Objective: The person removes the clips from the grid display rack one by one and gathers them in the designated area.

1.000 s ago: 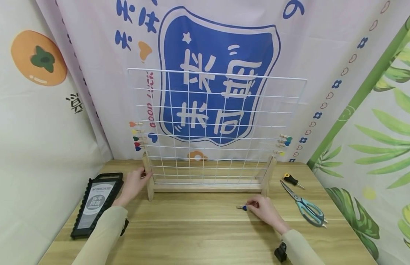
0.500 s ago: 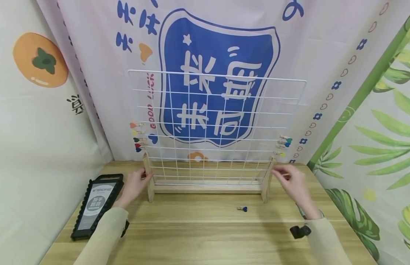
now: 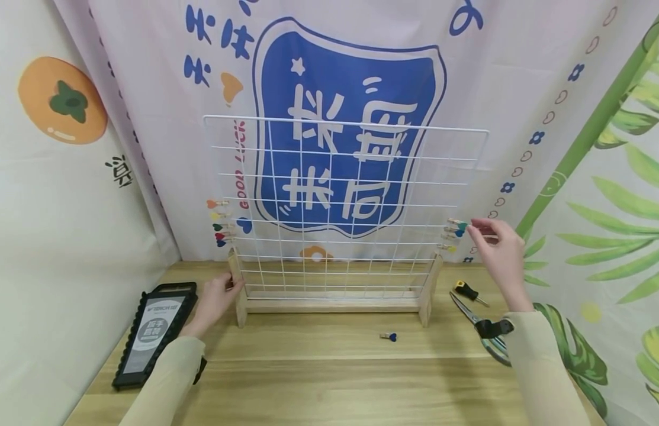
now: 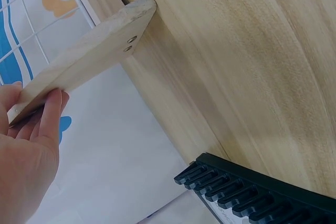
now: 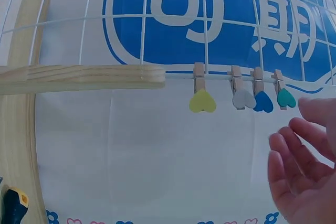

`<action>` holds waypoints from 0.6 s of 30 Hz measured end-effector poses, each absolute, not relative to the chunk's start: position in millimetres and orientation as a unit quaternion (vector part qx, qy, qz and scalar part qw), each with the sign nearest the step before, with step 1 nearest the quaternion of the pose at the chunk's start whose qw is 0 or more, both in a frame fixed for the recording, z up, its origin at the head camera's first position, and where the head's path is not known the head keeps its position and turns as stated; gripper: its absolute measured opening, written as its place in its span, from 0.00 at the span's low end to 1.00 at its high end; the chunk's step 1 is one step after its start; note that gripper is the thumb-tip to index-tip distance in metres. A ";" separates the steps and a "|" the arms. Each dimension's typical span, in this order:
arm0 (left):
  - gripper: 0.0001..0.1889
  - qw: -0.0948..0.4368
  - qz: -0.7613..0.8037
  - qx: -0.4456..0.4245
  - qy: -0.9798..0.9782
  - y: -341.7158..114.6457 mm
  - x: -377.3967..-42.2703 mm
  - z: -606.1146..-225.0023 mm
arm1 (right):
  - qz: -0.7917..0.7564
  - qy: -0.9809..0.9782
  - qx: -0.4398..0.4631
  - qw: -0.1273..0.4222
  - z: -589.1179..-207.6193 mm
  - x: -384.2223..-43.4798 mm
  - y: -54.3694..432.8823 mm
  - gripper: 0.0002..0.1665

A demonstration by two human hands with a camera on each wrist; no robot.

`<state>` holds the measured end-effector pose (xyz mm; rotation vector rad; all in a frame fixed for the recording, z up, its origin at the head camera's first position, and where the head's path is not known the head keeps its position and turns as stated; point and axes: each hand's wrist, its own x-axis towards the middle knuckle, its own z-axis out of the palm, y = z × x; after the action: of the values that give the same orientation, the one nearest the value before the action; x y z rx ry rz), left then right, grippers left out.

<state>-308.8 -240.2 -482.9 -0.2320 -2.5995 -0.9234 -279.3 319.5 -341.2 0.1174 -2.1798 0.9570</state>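
A white wire grid [image 3: 329,207] stands upright in a wooden stand [image 3: 334,305]. My left hand [image 3: 214,299] grips the stand's left post [image 4: 86,51], thumb on one side and fingers on the other. Small clothespins with hearts are clipped along both grid sides. At the right edge hang yellow [image 5: 202,101], white [image 5: 243,98], blue [image 5: 263,102] and green heart clothespins [image 5: 286,97]. My right hand [image 3: 497,251] is beside the green one, fingers loosely bent, thumb tip just short of it. On the table lies a dark blue heart clothespin [image 3: 389,337].
Right of the stand lie a yellow-black screwdriver [image 3: 470,292] and blue-handled scissors [image 3: 489,340], partly behind my right wrist. A black tool rack [image 3: 156,334] lies at the left, beside my forearm. Printed cloth [image 3: 542,53] hangs behind and along both sides.
My right hand has left the dark blue heart clothespin on the table and moved up and right, past the right post, to the grid's right-edge clothespins. My left hand stays on the left post.
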 end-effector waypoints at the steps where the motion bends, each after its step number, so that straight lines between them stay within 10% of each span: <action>1: 0.10 0.186 -0.328 -0.081 -0.923 -240.4 -309.2 -483.4 | 0.374 -0.853 0.047 0.362 -339.8 -280.9 319.3 0.18; 18: 0.10 0.198 -0.327 -0.087 -0.920 -240.7 -309.3 -484.4 | 0.354 -0.872 0.050 0.336 -333.5 -287.1 317.3 0.17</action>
<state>-309.3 -240.7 -484.4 -0.2428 -2.5751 -0.9149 -287.1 317.3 -333.5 0.1298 -2.2736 0.9224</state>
